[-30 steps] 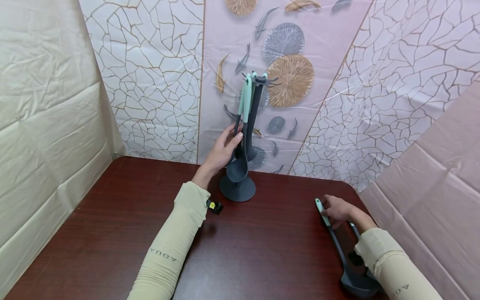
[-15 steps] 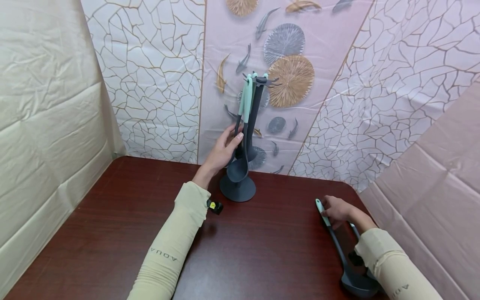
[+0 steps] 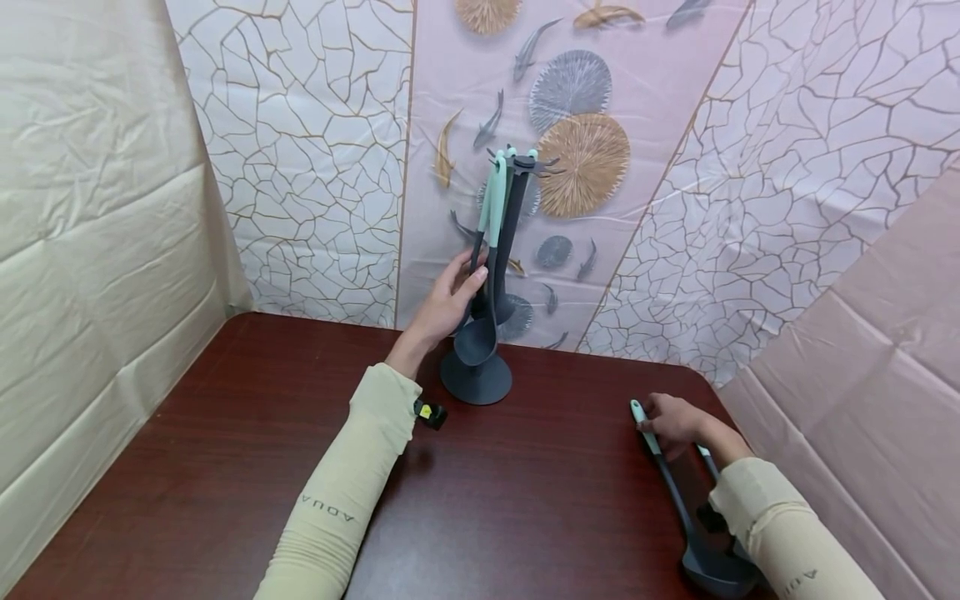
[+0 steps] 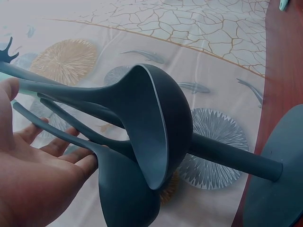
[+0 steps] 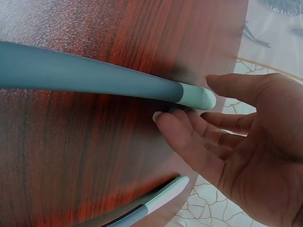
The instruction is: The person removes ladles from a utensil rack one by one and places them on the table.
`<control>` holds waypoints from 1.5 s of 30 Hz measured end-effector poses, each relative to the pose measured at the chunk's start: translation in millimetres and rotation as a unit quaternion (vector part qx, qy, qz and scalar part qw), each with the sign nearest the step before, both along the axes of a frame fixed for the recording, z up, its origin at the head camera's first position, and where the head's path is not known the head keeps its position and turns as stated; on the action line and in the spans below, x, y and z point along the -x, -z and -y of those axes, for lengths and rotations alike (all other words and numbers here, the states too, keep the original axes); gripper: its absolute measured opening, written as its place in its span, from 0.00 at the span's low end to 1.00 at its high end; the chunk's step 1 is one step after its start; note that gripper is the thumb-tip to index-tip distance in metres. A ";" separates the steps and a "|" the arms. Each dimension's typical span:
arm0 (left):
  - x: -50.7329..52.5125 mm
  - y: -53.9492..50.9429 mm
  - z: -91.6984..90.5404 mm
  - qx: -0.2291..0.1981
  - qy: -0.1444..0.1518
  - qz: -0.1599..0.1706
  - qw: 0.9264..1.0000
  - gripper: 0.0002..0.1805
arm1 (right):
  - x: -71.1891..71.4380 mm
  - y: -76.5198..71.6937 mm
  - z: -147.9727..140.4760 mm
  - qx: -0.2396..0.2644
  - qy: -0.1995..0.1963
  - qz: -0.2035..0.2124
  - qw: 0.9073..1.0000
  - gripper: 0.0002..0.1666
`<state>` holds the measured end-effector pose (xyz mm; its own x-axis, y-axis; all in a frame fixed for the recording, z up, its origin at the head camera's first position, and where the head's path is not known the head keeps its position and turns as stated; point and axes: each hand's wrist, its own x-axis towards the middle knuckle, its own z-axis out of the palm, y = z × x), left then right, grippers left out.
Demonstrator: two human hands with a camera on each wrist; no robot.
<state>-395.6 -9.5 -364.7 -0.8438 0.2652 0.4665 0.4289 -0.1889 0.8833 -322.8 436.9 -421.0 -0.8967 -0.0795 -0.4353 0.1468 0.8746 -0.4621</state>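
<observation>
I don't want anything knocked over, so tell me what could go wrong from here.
The left hand is in among closely hung utensils, so a pull might unhook the hanging ladle or rock the stand.
The right hand is at one tabletop utensil; lifting it could nudge the second utensil lying beside it.

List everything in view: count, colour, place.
Round-based plastic-looking stand: 1, dark grey, table's back.
Long plastic-looking hanging utensils: at least 3, dark grey, mint handles, on stand.
Long loose utensils: 2, same colours, table's right.
Wood-grain table: 1, dark red-brown, beneath.
Draped fabric walls: count unclear, cream, white, pink, back and sides.
Boxy wrist devices: 2, black, at cuffs.
Fabric sleeves: 2, cream, on forearms.
Left hand: 1, bare, at hanging utensils.
Right hand: 1, bare, at loose utensil.
</observation>
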 end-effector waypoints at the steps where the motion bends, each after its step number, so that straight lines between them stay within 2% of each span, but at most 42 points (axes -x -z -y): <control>1: 0.0 0.3 0.0 0.001 0.000 0.000 1.000 0.31 | 0.2 0.1 -0.1 -0.002 0.000 -0.002 1.000 0.27; 6: 0.5 1.8 -0.3 0.006 -0.004 0.000 1.000 0.32 | -0.9 -1.7 -0.3 -0.012 -0.010 -0.012 1.000 0.31; 10: 0.4 2.2 -0.9 0.007 -0.006 -0.004 1.000 0.32 | -1.1 -2.9 -2.3 -0.026 -0.025 -0.025 0.999 0.40; 13: 0.8 1.7 -1.2 0.005 -0.005 -0.005 1.000 0.32 | 0.0 -3.9 -2.9 -0.062 -0.062 -0.054 0.995 0.48; 17: 0.5 0.9 -0.7 0.003 -0.004 -0.005 1.000 0.32 | 1.2 -9.2 2.5 -0.114 -0.099 -0.088 0.985 0.52; 21: 0.0 1.4 0.2 0.002 -0.003 -0.006 1.000 0.31 | -0.6 -16.0 11.7 -0.132 -0.102 -0.097 0.981 0.53; 26: 0.2 1.5 -0.1 0.001 -0.003 -0.008 1.000 0.32 | -0.7 -18.1 17.1 -0.129 -0.102 -0.108 0.981 0.56; 35: 0.2 0.4 -0.9 0.000 -0.005 -0.006 1.000 0.32 | 3.1 -19.0 23.9 -0.122 -0.116 -0.176 0.970 0.59; 39: -0.3 0.4 -0.6 -0.001 -0.003 -0.005 1.000 0.32 | 3.4 -16.0 25.3 -0.121 -0.121 -0.209 0.963 0.61; 45: 0.5 0.7 -1.3 0.002 -0.005 -0.006 1.000 0.31 | 2.4 -14.1 35.2 -0.148 -0.116 -0.269 0.945 0.62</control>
<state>-396.2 -8.2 -365.4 -0.8408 0.2580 0.4760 0.4420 -0.1806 0.8786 -325.1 401.7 -406.9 -0.9679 -0.2475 0.0438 -0.2512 0.9568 -0.1461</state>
